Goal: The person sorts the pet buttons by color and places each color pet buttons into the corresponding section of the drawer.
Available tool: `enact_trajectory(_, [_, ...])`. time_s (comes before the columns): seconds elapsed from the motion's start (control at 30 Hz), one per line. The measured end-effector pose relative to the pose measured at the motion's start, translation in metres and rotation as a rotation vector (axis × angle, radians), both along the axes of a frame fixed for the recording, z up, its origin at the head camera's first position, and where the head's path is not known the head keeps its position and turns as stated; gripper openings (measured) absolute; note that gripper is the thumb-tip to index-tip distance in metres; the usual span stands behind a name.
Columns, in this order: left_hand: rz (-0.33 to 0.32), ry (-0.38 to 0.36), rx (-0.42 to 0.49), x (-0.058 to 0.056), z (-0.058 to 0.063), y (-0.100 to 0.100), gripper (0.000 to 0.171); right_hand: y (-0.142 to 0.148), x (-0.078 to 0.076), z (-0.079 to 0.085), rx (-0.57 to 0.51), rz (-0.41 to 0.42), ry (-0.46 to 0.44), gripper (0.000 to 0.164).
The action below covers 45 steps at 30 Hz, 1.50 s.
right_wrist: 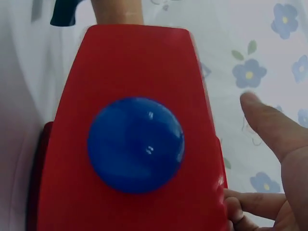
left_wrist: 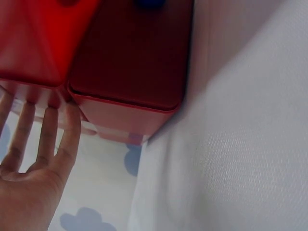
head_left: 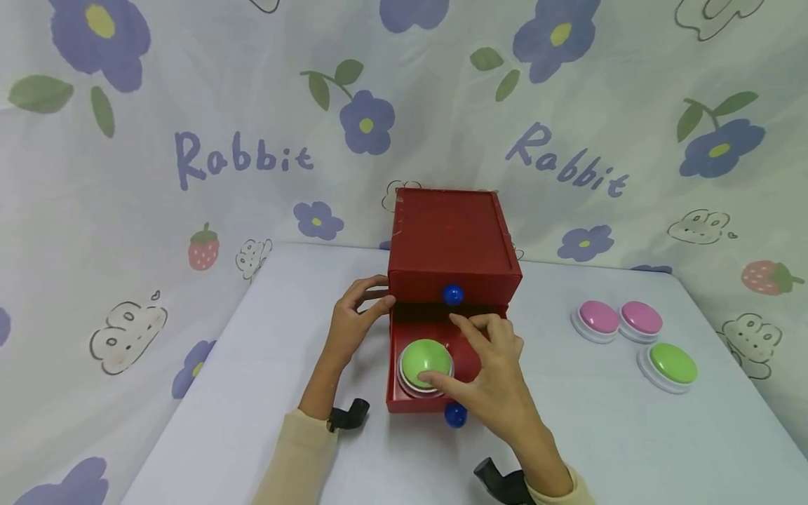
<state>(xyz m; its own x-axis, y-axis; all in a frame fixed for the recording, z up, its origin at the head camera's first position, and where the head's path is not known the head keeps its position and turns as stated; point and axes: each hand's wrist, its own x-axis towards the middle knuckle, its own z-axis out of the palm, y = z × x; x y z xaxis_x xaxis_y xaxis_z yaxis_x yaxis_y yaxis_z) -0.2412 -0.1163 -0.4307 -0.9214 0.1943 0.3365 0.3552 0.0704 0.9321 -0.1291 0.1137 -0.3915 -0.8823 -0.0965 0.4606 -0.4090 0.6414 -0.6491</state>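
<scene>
A small red two-drawer cabinet (head_left: 451,231) stands on the table, its lower drawer (head_left: 410,405) pulled out toward me. Inside that drawer, at the left front, sits a push button with a green dome and white base (head_left: 424,356). My right hand (head_left: 495,372) is over the drawer, thumb overlapping the green dome's edge and index finger spread away toward the back. In the right wrist view the drawer front hides the button, and a blue knob (right_wrist: 136,145) fills the middle. My left hand (head_left: 355,315) touches the cabinet's left side with extended fingers (left_wrist: 48,132).
On the right of the table are two pink-domed buttons, one (head_left: 598,319) beside the other (head_left: 641,320), and another green-domed button (head_left: 672,365) nearer me. A blue knob (head_left: 453,294) marks the upper drawer. A patterned curtain (head_left: 404,140) hangs behind the table.
</scene>
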Motion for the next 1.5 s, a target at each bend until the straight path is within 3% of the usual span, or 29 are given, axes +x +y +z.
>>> enact_trajectory(0.33, [-0.006, -0.006, 0.01, -0.001, 0.002, 0.0, 0.042, 0.014, -0.001, -0.002, -0.037, -0.009, 0.023, 0.059])
enact_trajectory(0.9, [-0.008, -0.016, 0.028, -0.001, -0.002, 0.001, 0.041, 0.072, -0.007, -0.014, -0.007, -0.208, 0.09, 0.043])
enact_trajectory(1.07, [-0.005, -0.017, 0.029, -0.001, -0.002, 0.003, 0.041, 0.094, -0.005, -0.034, -0.026, -0.249, 0.096, 0.039])
enact_trajectory(1.3, [-0.038, -0.018, 0.032, -0.003, -0.003, 0.007, 0.042, 0.139, 0.001, -0.076, -0.06, -0.411, 0.058, 0.035])
enact_trajectory(1.5, [-0.014, -0.029, 0.078, -0.002, -0.004, 0.005, 0.041, 0.175, -0.007, -0.087, -0.065, -0.496, 0.085, 0.033])
